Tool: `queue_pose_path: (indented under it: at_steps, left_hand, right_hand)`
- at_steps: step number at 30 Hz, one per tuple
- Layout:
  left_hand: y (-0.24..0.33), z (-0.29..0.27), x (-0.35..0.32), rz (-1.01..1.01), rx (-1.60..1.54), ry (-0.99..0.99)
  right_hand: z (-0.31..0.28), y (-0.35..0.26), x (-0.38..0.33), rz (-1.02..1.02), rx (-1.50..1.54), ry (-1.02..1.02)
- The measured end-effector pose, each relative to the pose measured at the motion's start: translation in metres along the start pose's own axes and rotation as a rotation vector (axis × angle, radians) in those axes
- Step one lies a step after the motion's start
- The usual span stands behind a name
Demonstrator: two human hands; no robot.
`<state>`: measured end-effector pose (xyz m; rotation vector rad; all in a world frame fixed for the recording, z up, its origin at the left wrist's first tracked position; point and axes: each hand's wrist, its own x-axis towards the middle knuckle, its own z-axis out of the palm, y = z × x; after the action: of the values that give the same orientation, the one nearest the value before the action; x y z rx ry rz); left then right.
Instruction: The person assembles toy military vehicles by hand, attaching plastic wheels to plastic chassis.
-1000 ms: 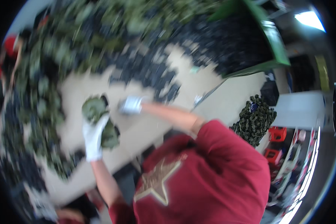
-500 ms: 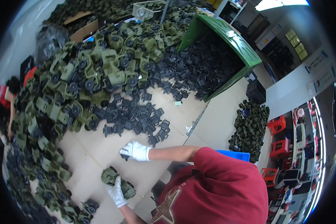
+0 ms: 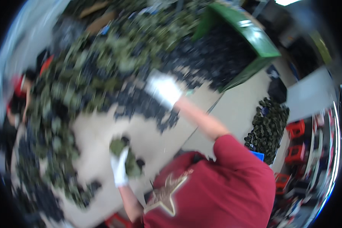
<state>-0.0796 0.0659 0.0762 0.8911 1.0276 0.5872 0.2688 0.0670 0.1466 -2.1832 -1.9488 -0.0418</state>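
Note:
My left hand [image 3: 120, 167], in a white glove, is closed around an olive-green toy vehicle [image 3: 132, 164] with dark wheels, low over the pale floor. My right hand [image 3: 164, 89], gloved in white too, reaches out over the far side of the loose black plastic parts [image 3: 146, 104]. Motion smears its fingers, so whether anything is in them cannot be told. Past it, more black parts [image 3: 216, 51] spill from a green bin [image 3: 250, 32] lying on its side. A big heap of green toy vehicles [image 3: 114, 53] rises beyond and to the left.
Along the left, the heap of vehicles curves toward me. A person [image 3: 21, 93] in red crouches at the far left. On the right lie a dark green pile [image 3: 268, 127], a black box [image 3: 277, 89], a blue tray [image 3: 257, 155] and red stools [image 3: 295, 130].
My right hand has swung up and away from near my left hand, where it held a small black part, to over the black parts. The view has shifted; the left hand keeps the vehicle.

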Motion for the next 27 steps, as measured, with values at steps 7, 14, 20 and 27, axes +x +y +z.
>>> queue_pose_path:
  at_steps: [7,14,20,27]
  left_hand:
    - [0.062,0.068,-0.026,0.284,0.046,-0.031]
    - [0.058,0.075,-0.060,0.123,-0.013,-0.129]
    - [0.050,0.069,-0.071,0.042,-0.133,-0.110]
    - [0.037,0.068,-0.069,0.006,-0.076,-0.100]
  right_hand:
    - [-0.040,0.001,0.001,-0.005,1.113,-0.229]
    - [0.039,-0.053,-0.029,-0.004,1.887,-0.755]
    - [0.040,-0.071,-0.040,-0.042,1.873,-0.804]
    - [0.040,-0.067,-0.040,-0.104,1.815,-0.859]
